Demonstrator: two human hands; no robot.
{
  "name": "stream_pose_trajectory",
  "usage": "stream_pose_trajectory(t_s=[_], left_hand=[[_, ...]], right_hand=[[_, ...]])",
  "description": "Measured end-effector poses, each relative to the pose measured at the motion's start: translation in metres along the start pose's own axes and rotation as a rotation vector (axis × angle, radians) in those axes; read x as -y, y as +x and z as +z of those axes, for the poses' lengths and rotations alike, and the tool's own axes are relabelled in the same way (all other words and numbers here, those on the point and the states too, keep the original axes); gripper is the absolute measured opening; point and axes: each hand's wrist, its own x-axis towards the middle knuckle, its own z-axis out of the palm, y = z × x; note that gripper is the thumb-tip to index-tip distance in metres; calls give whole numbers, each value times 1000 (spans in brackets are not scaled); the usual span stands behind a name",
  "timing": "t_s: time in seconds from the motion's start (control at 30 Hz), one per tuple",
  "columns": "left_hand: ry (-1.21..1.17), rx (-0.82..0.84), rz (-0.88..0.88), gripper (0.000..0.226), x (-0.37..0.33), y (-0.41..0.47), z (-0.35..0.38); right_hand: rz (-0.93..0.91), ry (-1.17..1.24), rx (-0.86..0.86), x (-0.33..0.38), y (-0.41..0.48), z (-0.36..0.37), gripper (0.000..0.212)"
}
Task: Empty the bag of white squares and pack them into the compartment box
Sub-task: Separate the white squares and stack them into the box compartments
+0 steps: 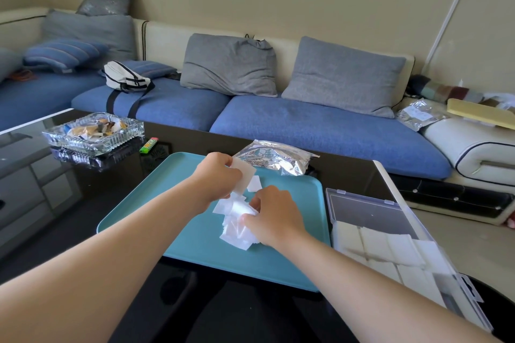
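A loose pile of white squares (237, 227) lies on a teal tray (195, 248) in the middle of the black table. My left hand (216, 175) holds a small stack of white squares (243, 175) above the pile. My right hand (274, 214) is down on the pile, its fingers curled around a few squares. A crumpled silver foil bag (274, 157) lies just behind the tray. To the right, a clear plastic compartment box (390, 234) stands open, with rows of white squares in its nearer part and bare room at its far end.
A glass ashtray (93, 131) with litter and a green lighter (148, 145) sit on the table's far left. A blue sofa (320, 125) with grey cushions runs behind the table. The table's right edge is just past the box.
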Motion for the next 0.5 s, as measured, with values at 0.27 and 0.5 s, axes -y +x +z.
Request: stream_pose_trajectory(t_s=[0.27, 0.5], left_hand=[[-3, -16, 40, 19, 4, 5, -4], [-114, 262, 168, 25, 1, -1, 0]], right_hand=[[-26, 251, -134, -7, -7, -27, 20], [-156, 504, -68, -13, -16, -59, 10]])
